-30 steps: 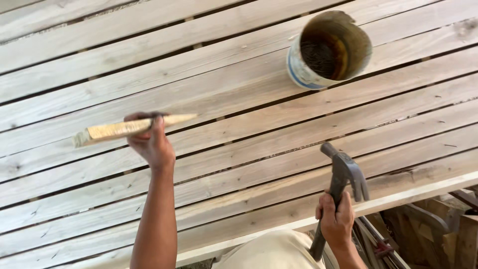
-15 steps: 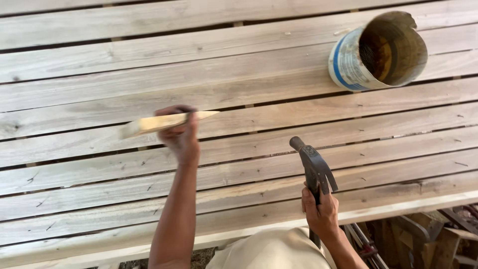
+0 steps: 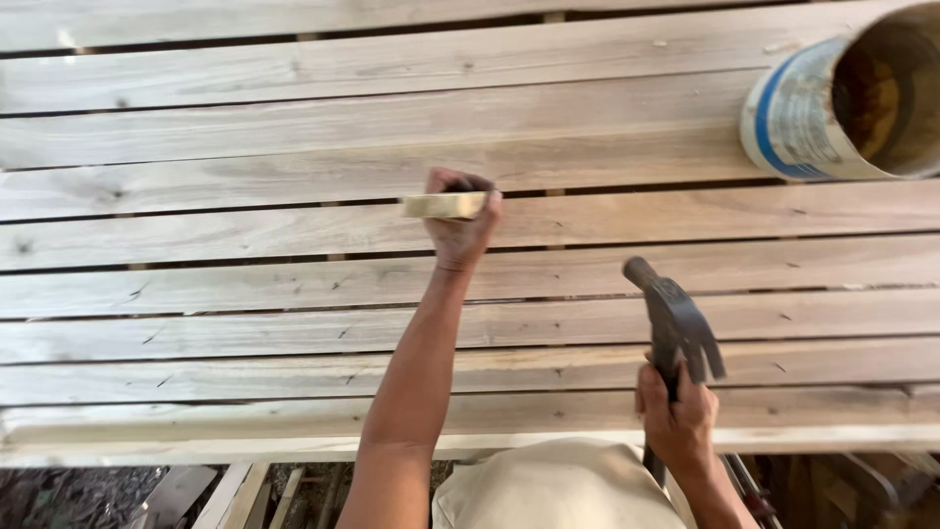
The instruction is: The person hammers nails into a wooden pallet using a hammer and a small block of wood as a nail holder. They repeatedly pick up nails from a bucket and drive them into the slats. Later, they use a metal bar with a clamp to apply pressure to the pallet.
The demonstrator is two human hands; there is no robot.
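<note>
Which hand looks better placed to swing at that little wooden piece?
Probably the right hand: it grips the claw hammer, head raised. The left hand holds the small wooden piece against the planks.

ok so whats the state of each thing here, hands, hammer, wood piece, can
left hand: closed around the small wood piece, over the boards
small wood piece: held level, pale end sticking out to the left
right hand: gripping the hammer handle
hammer: raised, head up, clear of the boards
can: open, no lid, tilted, on the boards
boards: laid flat, narrow gaps between
</note>
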